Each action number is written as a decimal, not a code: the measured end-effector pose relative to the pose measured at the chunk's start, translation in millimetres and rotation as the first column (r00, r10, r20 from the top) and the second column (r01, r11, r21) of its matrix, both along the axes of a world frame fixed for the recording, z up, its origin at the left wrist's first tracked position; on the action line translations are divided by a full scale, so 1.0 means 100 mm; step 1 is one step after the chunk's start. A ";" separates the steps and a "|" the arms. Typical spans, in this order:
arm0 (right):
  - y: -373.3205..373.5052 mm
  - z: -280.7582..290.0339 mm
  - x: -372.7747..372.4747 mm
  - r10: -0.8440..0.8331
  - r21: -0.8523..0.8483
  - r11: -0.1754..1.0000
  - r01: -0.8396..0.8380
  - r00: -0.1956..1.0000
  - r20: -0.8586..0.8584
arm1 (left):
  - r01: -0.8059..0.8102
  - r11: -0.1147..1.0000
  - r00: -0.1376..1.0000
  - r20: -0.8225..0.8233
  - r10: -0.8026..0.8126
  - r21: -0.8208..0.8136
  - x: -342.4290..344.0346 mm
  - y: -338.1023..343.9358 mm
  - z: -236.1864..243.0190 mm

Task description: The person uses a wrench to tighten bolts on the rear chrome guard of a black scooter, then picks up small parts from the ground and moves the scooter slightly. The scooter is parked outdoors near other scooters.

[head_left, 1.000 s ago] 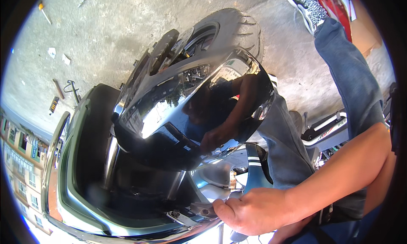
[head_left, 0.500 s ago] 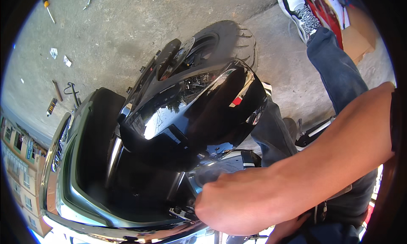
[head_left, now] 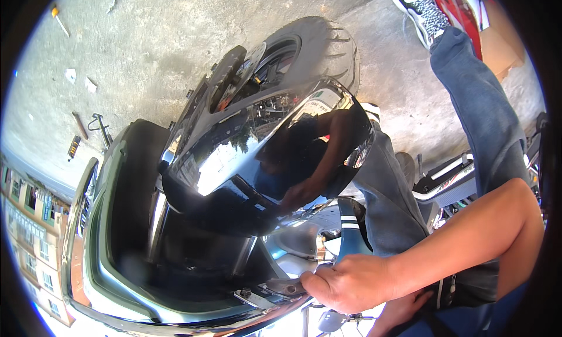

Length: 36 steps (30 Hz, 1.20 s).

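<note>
At the lower middle my right hand [head_left: 348, 281] is closed, thumb and fingers pinching the end of a small grey metal piece [head_left: 285, 287]. Next to that piece lies a flat metal bracket [head_left: 256, 299] with a bolt, along the inner edge of the curved motorcycle front panel [head_left: 96, 261]. Beneath my right forearm, my left hand [head_left: 401, 313] shows only partly, its visible fingers stretched out and nothing seen in them. A glossy black front fender [head_left: 275, 155] mirrors my arm, and the front tyre [head_left: 336, 53] stands beyond it.
Far left on the concrete floor lie a screwdriver [head_left: 60, 22], a dark cylinder [head_left: 74, 148] and scraps of paper [head_left: 91, 84]. A leg in blue trousers [head_left: 477, 103] and a cardboard box [head_left: 503, 38] are at the right. Another two-wheeler [head_left: 448, 179] stands behind the leg.
My right hand has shifted right and its forearm has dropped lower, uncovering the grey metal piece and more of the bracket. The view has shifted slightly and brightened.
</note>
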State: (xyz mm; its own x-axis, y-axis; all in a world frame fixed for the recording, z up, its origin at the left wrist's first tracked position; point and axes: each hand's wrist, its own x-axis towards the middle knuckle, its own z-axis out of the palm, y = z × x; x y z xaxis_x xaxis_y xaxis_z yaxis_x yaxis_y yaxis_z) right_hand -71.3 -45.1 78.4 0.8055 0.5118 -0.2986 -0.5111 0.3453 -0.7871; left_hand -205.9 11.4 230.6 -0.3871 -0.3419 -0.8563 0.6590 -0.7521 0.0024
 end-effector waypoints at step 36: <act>-0.06 -0.60 1.92 0.881 0.407 0.320 -0.856 0.426 0.203 | 0.127 0.991 0.980 -0.163 -0.118 0.045 0.02 0.01 -0.01</act>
